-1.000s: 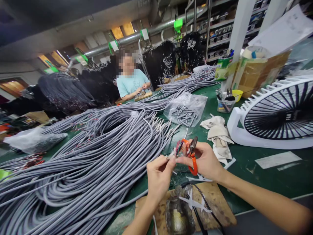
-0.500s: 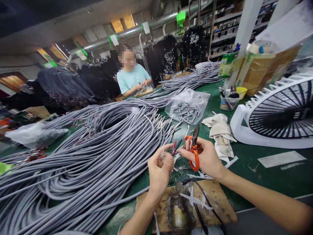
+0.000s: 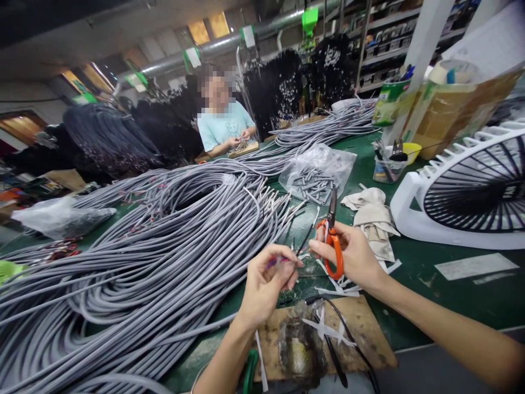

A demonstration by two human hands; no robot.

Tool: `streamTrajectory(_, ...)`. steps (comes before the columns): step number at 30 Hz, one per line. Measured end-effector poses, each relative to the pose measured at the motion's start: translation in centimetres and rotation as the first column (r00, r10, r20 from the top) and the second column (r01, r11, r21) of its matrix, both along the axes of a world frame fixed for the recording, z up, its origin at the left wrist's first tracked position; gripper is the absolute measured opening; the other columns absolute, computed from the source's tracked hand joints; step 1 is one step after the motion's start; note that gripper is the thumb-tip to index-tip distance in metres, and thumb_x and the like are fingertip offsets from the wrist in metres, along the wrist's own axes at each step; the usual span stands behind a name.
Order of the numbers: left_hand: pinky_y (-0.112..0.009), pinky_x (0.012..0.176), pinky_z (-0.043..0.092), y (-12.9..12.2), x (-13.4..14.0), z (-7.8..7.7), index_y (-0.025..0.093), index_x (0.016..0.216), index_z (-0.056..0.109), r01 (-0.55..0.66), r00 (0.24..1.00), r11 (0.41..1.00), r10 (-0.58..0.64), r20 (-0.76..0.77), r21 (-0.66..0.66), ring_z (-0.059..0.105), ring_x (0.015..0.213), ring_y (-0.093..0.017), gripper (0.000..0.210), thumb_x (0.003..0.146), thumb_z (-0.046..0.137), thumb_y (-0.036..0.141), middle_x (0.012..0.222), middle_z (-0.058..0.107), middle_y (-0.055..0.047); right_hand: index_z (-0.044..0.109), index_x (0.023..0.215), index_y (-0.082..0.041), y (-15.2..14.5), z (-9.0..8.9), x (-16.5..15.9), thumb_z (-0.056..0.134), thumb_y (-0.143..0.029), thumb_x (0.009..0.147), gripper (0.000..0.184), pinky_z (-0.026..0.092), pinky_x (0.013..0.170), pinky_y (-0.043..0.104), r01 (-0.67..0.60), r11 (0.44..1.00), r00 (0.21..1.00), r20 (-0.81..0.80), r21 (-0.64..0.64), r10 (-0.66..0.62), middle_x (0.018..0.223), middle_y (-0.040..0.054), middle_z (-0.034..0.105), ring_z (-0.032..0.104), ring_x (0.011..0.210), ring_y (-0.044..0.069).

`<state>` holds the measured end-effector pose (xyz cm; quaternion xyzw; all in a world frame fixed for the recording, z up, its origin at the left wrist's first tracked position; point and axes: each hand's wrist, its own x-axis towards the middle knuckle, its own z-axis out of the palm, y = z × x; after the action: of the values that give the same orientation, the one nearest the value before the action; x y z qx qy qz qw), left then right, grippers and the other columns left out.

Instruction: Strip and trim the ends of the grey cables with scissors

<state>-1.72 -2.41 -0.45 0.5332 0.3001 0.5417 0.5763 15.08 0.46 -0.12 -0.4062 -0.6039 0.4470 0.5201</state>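
Note:
My left hand is closed, with thin coloured wires pinched between its fingers; they look like the end of a grey cable, but the fingers hide much of it. My right hand grips a pair of orange-handled scissors, dark blades pointing up and away from me. Its thumb and forefinger reach toward the wire tips close to my left fingertips. To the left of both hands spreads a big coil of grey cables, many with pale stripped ends facing me.
Below my hands lies a stained wooden board with a taped dark block and black cord. A plastic bag of short grey pieces, cloth gloves and a white fan stand beyond. Across the table sits a co-worker.
My right hand with the scissors has shifted slightly right, and the blades now point more upright. My left hand has turned, its fingers folding lower over the wires.

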Motion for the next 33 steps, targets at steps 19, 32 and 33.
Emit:
streamTrajectory(19,-0.024,0.057,0.037,-1.1,-0.1,0.4,0.017,0.065,0.057,-0.229,0.934,0.904,0.308,-0.179,0.36,0.049,0.06,-0.012,0.013,0.077,0.055,0.012,0.066,0.049,-0.001,0.049,0.063,-0.017,-1.4,-1.5,0.3,0.054,-0.014,0.067,0.007,0.032,0.055,0.023,-0.158,0.865,0.721,0.654,0.477,-0.229,0.061,0.0,0.049,0.043,0.056,0.011)
streamTrajectory(32,-0.016,0.04,0.031,-0.1,0.2,0.6,0.023,0.102,0.051,-0.192,0.981,0.981,0.192,-0.012,-0.004,0.041,0.04,-0.002,0.029,0.076,0.063,0.022,0.073,0.059,0.001,0.042,0.05,-0.018,-0.5,-1.6,0.7,0.053,-0.025,0.077,0.03,0.026,0.047,0.022,0.022,0.808,0.733,0.54,0.589,-0.413,0.05,-0.0021,0.045,0.038,0.045,0.008)
streamTrajectory(33,-0.015,0.038,0.029,0.1,0.3,0.8,0.022,0.107,0.05,-0.178,0.984,0.982,0.178,-0.017,-0.059,0.041,0.039,-0.002,0.035,0.075,0.064,0.025,0.072,0.059,0.001,0.043,0.05,-0.018,0.1,-1.3,1.1,0.052,-0.03,0.079,0.032,0.026,0.048,0.023,0.083,0.814,0.681,0.564,0.575,-0.468,0.05,-0.0012,0.047,0.04,0.046,0.009)
